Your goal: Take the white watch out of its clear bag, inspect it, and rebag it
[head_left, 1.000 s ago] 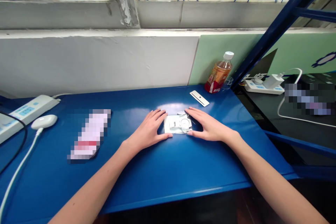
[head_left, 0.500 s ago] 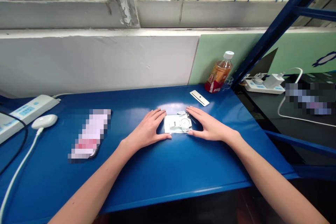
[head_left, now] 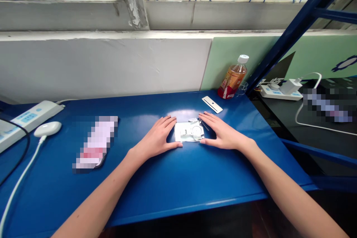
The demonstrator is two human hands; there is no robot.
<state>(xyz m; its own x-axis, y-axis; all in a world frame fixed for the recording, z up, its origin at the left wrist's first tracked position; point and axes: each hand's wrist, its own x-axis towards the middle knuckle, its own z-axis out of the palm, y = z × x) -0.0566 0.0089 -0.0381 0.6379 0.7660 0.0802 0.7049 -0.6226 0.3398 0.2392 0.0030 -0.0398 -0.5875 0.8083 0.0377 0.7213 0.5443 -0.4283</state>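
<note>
A small clear packet [head_left: 189, 131] with white and silvery parts inside, one of them round, lies flat on the blue desk [head_left: 178, 178]. My left hand [head_left: 157, 135] rests at its left side, thumb apart from the fingers. At the packet's right side is my right hand [head_left: 220, 132], also with thumb and fingers apart. A thin dark piece [head_left: 205, 126] shows between the right thumb and fingers. Both hands lie around the packet's edges; whether the fingertips touch it is hard to tell. Behind the right hand lies a flat white card [head_left: 212, 104] with a dark slot.
A blurred-out phone [head_left: 97, 141] lies left of my left arm. Farther left are a white charger puck [head_left: 47, 129] with its cable and a power strip [head_left: 30, 119]. A drink bottle [head_left: 232, 80] stands at the back right beside a blue slanted post [head_left: 287, 33].
</note>
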